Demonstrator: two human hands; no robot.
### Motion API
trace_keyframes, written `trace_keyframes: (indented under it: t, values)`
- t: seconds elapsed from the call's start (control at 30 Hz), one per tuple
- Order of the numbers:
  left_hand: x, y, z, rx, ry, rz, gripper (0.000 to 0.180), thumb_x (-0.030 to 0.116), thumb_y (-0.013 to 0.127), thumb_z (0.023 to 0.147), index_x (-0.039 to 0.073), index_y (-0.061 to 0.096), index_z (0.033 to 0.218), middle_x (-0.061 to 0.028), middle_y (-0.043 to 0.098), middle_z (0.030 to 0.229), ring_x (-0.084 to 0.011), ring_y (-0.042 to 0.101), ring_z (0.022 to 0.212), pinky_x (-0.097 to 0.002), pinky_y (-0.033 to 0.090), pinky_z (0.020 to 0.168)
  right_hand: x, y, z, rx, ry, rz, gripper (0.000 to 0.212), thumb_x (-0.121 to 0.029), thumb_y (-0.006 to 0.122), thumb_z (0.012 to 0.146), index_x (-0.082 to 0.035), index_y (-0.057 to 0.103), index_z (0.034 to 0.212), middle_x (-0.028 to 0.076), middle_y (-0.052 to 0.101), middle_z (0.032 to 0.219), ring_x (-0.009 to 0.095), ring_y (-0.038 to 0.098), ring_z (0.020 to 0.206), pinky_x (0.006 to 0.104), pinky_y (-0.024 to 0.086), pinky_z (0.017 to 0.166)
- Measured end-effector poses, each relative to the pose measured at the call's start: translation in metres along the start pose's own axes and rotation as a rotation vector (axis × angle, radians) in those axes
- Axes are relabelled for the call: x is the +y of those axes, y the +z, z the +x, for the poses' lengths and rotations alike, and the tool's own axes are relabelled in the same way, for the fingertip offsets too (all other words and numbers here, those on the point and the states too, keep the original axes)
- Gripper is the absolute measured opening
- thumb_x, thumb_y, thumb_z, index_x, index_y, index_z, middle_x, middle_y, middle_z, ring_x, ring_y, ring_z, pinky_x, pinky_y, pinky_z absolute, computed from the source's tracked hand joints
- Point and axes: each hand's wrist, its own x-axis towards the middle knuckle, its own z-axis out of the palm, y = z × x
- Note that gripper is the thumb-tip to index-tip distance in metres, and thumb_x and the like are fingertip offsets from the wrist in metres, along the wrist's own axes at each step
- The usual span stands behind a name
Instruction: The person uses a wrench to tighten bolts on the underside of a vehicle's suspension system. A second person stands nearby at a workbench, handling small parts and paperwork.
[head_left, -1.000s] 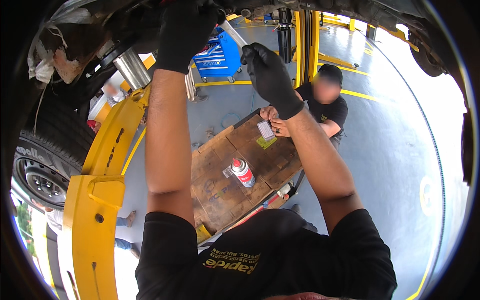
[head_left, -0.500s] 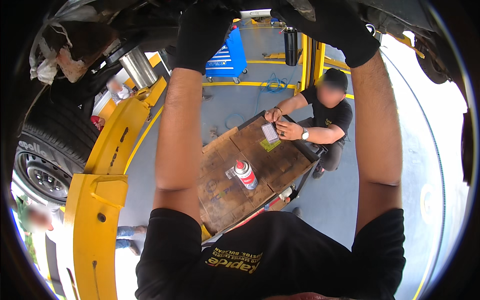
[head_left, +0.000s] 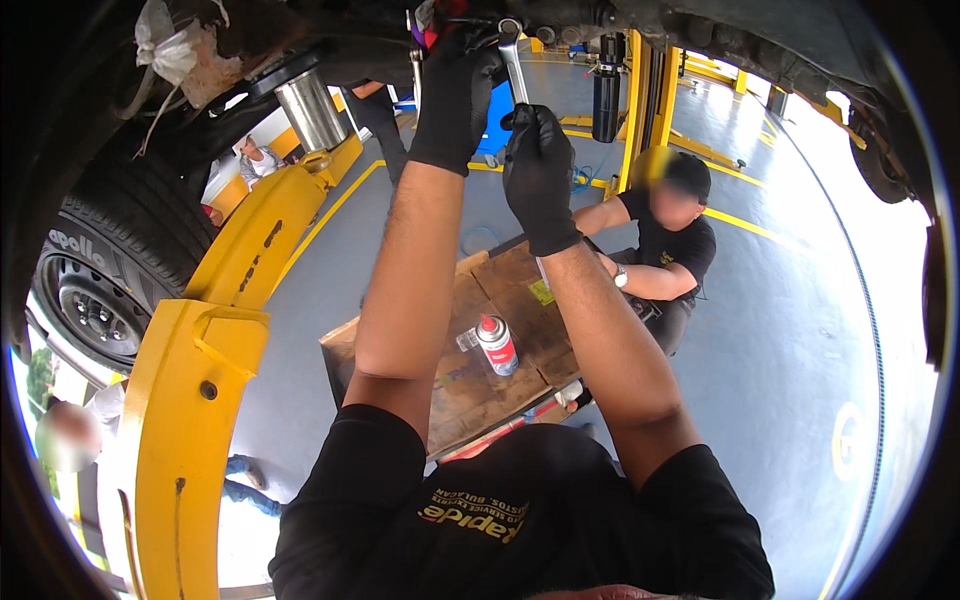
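My right hand (head_left: 540, 165), in a black glove, is closed around the lower end of a silver combination wrench (head_left: 514, 65). The wrench stands nearly upright, its ring end up against the dark underside of the raised vehicle (head_left: 640, 18). Just left of it, my left hand (head_left: 455, 105), also gloved in black, reaches up to the underside with curled fingers. Along its left edge shows a slim silver tool (head_left: 416, 65), with something red and purple above. The glove hides what the left fingers grip.
Below stands a wooden-topped cart (head_left: 460, 385) with a red-capped spray can (head_left: 496, 345). A co-worker (head_left: 670, 235) crouches at its right. A yellow lift arm (head_left: 190, 420) and a tyre (head_left: 110, 280) are at left. A yellow post (head_left: 652, 100) rises behind.
Both hands have come down slightly and closer together, the right moving left. The wrench, earlier lying level between them, now points upward from my right hand. The co-worker's hands are now behind my right forearm.
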Motion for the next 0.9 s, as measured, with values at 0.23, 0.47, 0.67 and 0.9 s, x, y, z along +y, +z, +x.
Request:
trace_keyframes:
  t: [0.23,0.47,0.67,0.9]
  values:
    - [0.012,-0.010,0.003,-0.015,-0.359,-0.574,0.030,0.012,0.059,0.101,0.000,0.063,0.129,-0.0156,0.067,0.127,-0.0288,0.069,0.114,-0.0418,0.057,0.104,-0.016,-0.058,0.032,-0.204,-0.125,-0.141,0.027,-0.023,0.058,0.105,-0.002,0.067,0.090,0.015,0.063,0.067,0.024,0.063,0.058,0.0382,0.045,0.056]
    - [0.011,-0.010,0.005,-0.073,-0.237,-0.485,0.027,0.014,0.055,0.106,0.000,0.062,0.128,-0.0175,0.066,0.132,-0.0300,0.066,0.123,-0.0429,0.056,0.106,-0.051,-0.114,0.102,-0.166,-0.782,-0.868,0.027,-0.035,0.067,0.098,-0.010,0.075,0.092,0.009,0.073,0.076,0.030,0.073,0.075,0.0427,0.057,0.069]
    - [-0.023,-0.026,0.019,-0.187,0.001,-0.193,0.023,0.007,0.066,0.100,0.000,0.066,0.122,-0.0172,0.067,0.129,-0.0289,0.069,0.116,-0.0392,0.058,0.103,-0.100,-0.123,0.126,-0.354,-1.017,-1.176,0.036,-0.022,0.071,0.092,-0.014,0.070,0.127,0.010,0.074,0.113,0.031,0.070,0.105,0.0432,0.054,0.094]
    - [0.006,-0.024,0.021,-0.203,0.542,0.761,0.023,-0.005,0.071,0.091,0.000,0.073,0.114,-0.0125,0.067,0.123,-0.0260,0.070,0.106,-0.0346,0.059,0.100,-0.127,-0.134,0.128,-0.311,-1.247,-1.231,0.037,-0.024,0.070,0.094,-0.009,0.069,0.128,0.016,0.067,0.130,0.036,0.063,0.121,0.0462,0.049,0.104]
